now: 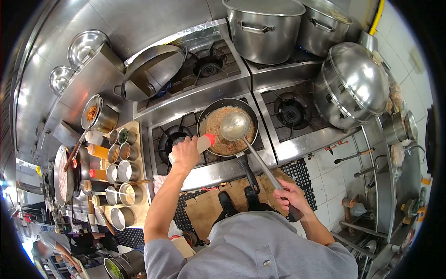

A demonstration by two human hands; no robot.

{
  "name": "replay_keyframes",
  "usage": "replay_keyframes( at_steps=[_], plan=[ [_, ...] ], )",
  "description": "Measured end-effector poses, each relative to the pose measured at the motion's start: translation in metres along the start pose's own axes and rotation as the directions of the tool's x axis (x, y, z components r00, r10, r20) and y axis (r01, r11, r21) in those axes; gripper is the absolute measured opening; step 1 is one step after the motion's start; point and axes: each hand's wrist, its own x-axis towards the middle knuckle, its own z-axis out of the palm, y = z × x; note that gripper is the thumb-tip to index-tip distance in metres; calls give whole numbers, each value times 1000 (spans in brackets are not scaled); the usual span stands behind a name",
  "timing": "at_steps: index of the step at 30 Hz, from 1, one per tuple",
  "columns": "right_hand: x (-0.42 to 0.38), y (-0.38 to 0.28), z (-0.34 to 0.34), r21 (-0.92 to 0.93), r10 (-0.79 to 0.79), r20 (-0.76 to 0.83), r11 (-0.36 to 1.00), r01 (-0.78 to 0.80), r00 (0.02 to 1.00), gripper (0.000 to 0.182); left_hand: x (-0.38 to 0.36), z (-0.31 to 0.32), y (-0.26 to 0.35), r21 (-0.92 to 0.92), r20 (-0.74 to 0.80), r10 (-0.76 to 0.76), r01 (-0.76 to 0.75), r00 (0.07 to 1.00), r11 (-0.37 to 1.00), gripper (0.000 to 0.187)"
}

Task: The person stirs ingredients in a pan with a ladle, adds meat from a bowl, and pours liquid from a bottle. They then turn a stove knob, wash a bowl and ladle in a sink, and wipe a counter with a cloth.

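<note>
My left hand (186, 153) is wrapped round a pale squeeze bottle (203, 143) with a red cap. The bottle is tilted, its cap over the left edge of a dark frying pan (253, 113). In the pan lies a brownish, wet-looking minced mixture (225, 112). My right hand (290, 195) grips the long handle of a metal ladle (236, 124). The ladle's round bowl hangs over the mixture and hides part of it. The pan sits on the front stove, its black handle (247, 169) pointing towards me, beneath the ladle's shaft.
A wok (148, 76) tilts on the back left burner. Large pots (265, 37) stand at the back, and a domed steamer (355, 86) at right. Sauce bottles (98, 151) and metal containers (128, 171) crowd the left counter. Another person (53, 244) is at lower left.
</note>
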Motion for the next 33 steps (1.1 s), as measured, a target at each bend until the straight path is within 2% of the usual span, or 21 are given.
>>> replay_keyframes(
  at_steps=[2, 4, 8, 16, 33],
  plan=[
    [0, 0, 0, -2, -9, -11, 1000, 9, 1000, 47, 1, 2, -1, 2, -16, 4, -4, 1000, 1000, 29],
    [1, 0, 0, -16, 1, -7, 1000, -1, 1000, 54, 0, 0, -1, -1, -16, 7, -7, 1000, 1000, 29],
    [3, 0, -2, -12, 1, 5, 1000, -1, 1000, 55, 0, 3, -3, -3, -21, 11, -11, 1000, 1000, 29],
    [5, 0, -4, -14, -15, 56, 1000, 15, 998, 51, -2, -2, -4, -9, 1, 5, -5, 1000, 1000, 28],
    [9, -10, 4, -10, 32, 27, 999, -31, 999, 45, -2, 3, -12, -36, 18, -34, 35, 999, 999, 29]
  ],
)
